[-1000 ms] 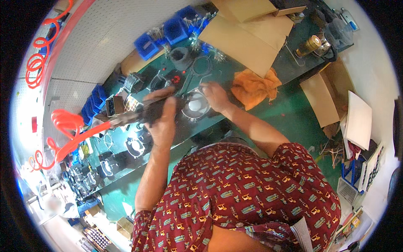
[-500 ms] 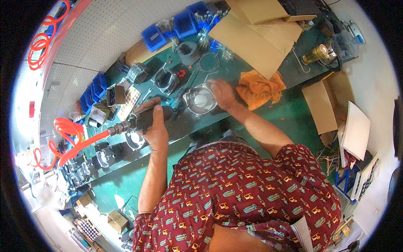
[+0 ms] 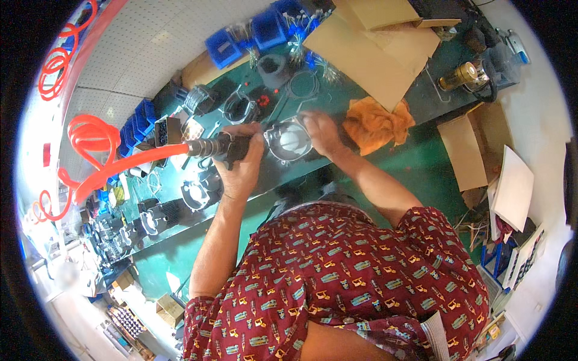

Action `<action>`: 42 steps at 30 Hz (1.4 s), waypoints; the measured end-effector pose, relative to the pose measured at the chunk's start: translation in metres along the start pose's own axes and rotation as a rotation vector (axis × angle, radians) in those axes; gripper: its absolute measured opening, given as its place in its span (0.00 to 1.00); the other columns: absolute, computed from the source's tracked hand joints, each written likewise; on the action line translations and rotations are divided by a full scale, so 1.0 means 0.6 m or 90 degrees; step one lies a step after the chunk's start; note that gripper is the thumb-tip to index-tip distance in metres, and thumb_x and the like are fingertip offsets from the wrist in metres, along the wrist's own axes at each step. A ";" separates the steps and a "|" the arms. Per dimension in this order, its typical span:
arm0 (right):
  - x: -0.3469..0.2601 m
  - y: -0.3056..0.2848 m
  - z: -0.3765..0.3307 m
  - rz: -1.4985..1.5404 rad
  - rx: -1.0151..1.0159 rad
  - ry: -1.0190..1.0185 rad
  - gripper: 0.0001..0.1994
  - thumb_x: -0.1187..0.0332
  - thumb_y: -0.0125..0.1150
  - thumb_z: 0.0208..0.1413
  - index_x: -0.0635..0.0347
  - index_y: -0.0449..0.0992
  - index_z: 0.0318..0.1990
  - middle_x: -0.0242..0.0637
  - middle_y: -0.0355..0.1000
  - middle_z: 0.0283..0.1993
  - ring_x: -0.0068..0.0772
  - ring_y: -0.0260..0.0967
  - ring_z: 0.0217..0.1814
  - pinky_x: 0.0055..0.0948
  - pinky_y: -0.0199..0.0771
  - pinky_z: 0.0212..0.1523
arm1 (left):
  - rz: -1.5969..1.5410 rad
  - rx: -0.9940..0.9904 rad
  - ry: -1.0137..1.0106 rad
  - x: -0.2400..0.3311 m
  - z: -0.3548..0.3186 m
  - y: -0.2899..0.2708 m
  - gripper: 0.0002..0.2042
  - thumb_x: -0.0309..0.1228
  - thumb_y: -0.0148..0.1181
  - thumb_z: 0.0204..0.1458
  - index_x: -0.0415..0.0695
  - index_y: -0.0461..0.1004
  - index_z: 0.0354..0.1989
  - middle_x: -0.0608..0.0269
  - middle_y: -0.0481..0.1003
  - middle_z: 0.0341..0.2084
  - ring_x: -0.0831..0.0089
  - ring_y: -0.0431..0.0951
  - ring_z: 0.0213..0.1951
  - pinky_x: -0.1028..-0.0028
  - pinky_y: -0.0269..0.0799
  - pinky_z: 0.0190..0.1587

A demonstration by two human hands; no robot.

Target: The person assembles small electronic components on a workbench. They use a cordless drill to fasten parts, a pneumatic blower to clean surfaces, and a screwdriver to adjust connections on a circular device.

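My left hand [image 3: 242,169] grips a black pneumatic tool [image 3: 218,146] fed by a coiled orange air hose [image 3: 102,165]. The tool lies level, its tip pointing right at a round metal housing [image 3: 288,139] on the green bench [image 3: 421,90]. My right hand [image 3: 321,131] rests on the right side of that housing and steadies it. An orange cloth [image 3: 378,123] lies just right of my right hand.
Cardboard sheets [image 3: 373,45] lie at the back right, blue parts bins [image 3: 253,30] along the back wall. Several metal housings [image 3: 195,195] line the bench to the left. A black ring part [image 3: 274,69] and a brass-coloured can [image 3: 460,75] stand farther back. Cardboard box [image 3: 466,150] on the floor.
My left hand with the air tool has moved right and closer to the round housing. The right hand stays on the housing. The view has shifted slightly.
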State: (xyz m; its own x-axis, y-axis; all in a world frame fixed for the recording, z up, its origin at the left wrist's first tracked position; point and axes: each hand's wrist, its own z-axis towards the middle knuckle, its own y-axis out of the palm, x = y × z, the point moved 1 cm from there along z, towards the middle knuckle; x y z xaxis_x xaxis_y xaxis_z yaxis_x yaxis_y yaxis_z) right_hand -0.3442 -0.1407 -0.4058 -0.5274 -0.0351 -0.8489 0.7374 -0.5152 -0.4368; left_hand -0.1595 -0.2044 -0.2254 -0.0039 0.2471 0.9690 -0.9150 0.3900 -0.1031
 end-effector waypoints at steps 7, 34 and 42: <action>-0.023 0.005 0.002 0.045 0.000 0.128 0.20 0.58 0.48 0.63 0.62 0.78 0.51 0.50 0.75 0.52 0.51 0.69 0.58 0.41 0.66 0.62 | -0.009 -0.004 -0.006 -0.001 -0.007 -0.001 0.07 0.20 0.64 0.53 0.43 0.73 0.36 0.64 0.77 0.35 0.79 0.76 0.37 0.75 0.73 0.43; -0.119 0.105 -0.020 0.050 -0.097 -0.136 0.28 0.61 0.60 0.58 0.63 0.65 0.64 0.54 0.66 0.63 0.55 0.61 0.67 0.46 0.58 0.68 | 0.007 0.259 0.122 0.003 -0.029 -0.180 0.09 0.22 0.65 0.54 0.40 0.77 0.43 0.61 0.79 0.40 0.74 0.77 0.43 0.71 0.71 0.51; -0.113 0.148 -0.038 0.057 -0.135 -0.057 0.22 0.66 0.54 0.61 0.64 0.65 0.61 0.57 0.67 0.59 0.60 0.64 0.61 0.48 0.62 0.64 | -0.065 0.237 0.115 -0.035 -0.033 -0.186 0.11 0.21 0.65 0.53 0.39 0.75 0.44 0.57 0.79 0.41 0.72 0.78 0.42 0.69 0.74 0.50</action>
State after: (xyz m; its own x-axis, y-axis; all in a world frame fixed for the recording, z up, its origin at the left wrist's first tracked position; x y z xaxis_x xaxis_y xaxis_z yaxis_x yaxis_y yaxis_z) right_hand -0.2332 -0.1648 -0.3938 -0.4843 -0.1539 -0.8613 0.8499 -0.3162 -0.4215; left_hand -0.0493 -0.2357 -0.2389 0.1343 0.3883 0.9117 -0.9904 0.0817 0.1111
